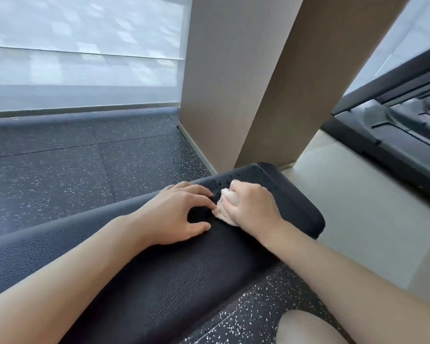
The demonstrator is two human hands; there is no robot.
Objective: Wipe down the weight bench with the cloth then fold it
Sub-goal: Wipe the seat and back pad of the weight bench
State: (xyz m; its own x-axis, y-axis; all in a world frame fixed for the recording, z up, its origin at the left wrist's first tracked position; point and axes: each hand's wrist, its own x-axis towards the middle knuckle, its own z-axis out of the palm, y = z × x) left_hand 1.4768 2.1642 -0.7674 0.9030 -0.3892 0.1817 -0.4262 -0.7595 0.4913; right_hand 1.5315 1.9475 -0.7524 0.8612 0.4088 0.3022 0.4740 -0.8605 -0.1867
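Head view: right hand (252, 207) fingers grip the bunched cloth (224, 207) on the bench (184, 276); left hand (176, 212) rests spread.

Pretty bright shot, soft daylight pouring through the shaded window (82, 53) up top, which looks washed out. Shadows are faint, just a bit under the hands. Wide-angle lens bends the pillar (236, 78) and edges, and the machine (395, 125) on the right is smeared with blur.

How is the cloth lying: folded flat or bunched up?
Bunched up: the cloth sits crumpled under the right hand on the bench.
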